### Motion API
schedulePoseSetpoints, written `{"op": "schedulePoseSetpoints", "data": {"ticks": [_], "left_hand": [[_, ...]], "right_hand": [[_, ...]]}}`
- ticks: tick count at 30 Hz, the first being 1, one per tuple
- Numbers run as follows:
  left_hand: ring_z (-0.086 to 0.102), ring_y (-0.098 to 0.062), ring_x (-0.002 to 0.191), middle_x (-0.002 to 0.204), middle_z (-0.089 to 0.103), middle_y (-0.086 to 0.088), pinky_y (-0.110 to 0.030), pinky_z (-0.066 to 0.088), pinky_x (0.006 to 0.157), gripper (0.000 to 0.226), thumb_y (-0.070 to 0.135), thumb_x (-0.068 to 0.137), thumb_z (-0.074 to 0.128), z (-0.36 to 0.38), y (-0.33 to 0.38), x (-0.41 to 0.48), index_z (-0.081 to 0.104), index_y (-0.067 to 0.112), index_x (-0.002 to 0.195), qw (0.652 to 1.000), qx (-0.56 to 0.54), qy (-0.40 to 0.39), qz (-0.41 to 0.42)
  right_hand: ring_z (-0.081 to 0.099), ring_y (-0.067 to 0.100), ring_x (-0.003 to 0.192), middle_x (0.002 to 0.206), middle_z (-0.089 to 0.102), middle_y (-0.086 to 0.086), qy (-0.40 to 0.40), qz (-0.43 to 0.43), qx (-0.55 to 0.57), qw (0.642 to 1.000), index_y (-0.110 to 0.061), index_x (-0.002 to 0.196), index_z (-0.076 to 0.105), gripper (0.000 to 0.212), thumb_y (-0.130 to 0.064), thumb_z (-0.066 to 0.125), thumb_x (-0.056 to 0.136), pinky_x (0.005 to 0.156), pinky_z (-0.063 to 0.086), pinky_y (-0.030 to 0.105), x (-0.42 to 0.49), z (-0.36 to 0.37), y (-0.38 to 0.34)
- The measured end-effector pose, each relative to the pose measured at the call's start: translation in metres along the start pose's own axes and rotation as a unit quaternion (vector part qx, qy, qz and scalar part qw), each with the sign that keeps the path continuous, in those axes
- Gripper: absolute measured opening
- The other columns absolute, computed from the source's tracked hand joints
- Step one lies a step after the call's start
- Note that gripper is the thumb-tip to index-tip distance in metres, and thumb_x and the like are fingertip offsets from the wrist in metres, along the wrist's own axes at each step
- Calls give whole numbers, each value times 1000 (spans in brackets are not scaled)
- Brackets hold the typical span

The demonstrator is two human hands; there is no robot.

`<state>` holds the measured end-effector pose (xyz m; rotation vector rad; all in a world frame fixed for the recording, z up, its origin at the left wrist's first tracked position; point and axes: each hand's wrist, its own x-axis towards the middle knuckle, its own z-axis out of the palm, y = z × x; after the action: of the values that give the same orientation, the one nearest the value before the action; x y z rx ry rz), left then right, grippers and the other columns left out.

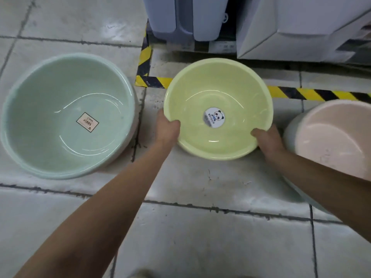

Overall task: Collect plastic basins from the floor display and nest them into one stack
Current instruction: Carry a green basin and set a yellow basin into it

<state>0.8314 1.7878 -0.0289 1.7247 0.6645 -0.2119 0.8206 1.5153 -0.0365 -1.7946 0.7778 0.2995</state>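
Grey floor tiles (200,237) with dark grout lines, scuffed and whitish in places. Yellow-and-black hazard tape (301,93) runs across the floor behind the basins and turns up along a corner at centre. Beyond it, pale blue-grey plastic bins (180,17) and a white box-like unit (291,27) stand at the top edge.

Three basins in a row, all mouth up. Left: large mint-green basin (40,117) on the tiles, with a square beige sticker (87,122) on its bottom; "SERIES" is readable, the smaller print is not. Centre: yellow-green basin (218,87), smaller, carrying a round sticker (214,117) with a cartoon panda and the word "MEISIER". Right: pink basin (331,141), partly cut off by the frame, seated inside a pale outer basin whose rim shows at its left side.

Left hand (166,127) is clamped on the near-left rim of the yellow-green basin, thumb hooked over the inside wall, fingers hidden beneath. Right hand (269,139) grips the near-right rim the same way, thumb inside. Both forearms are bare and reach in from the lower edge. Whether the basin's base touches the floor cannot be told. It sits between the other two, apart from the mint one, close to the pink one.
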Motion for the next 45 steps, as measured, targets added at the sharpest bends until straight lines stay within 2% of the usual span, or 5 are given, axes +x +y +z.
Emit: {"op": "schedulePoseSetpoints", "data": {"ticks": [11,16,25,33,45], "left_hand": [[62,-31,98,100,64,-6,-29,47,62,52,-4,77,50,-2,11,-15,53,10,127,999,-45,14,16],[53,-22,72,77,58,-2,-16,40,43,33,-6,81,51,-14,50,-78,60,9,109,996,-43,54,53],[59,-24,88,105,63,-6,-30,51,64,50,-5,76,49,34,127,-152,56,13,122,988,-56,-31,138],[59,-21,79,87,62,1,-41,55,75,35,-7,76,48,156,149,-198,56,20,97,983,-41,-122,134],[60,-29,97,108,64,-6,-32,49,78,42,2,79,50,252,74,-185,59,12,119,977,110,-157,90]], "right_hand": [[58,18,84,96,67,1,6,-76,126,989,-17,96,60,32,8,51,79,73,48,30,-19,4,0],[60,16,83,91,67,-5,-17,-104,155,982,-23,93,59,33,4,51,77,74,49,31,-68,-33,-18],[60,21,84,102,64,3,24,-145,175,974,-14,121,54,44,0,51,79,71,55,35,-122,-161,-48],[62,20,86,99,64,0,142,-114,170,968,-19,118,55,45,1,53,77,67,56,34,-128,-288,-15],[55,22,79,82,62,1,207,-35,142,967,-11,91,63,26,4,60,70,67,46,32,-96,-316,97]]}}
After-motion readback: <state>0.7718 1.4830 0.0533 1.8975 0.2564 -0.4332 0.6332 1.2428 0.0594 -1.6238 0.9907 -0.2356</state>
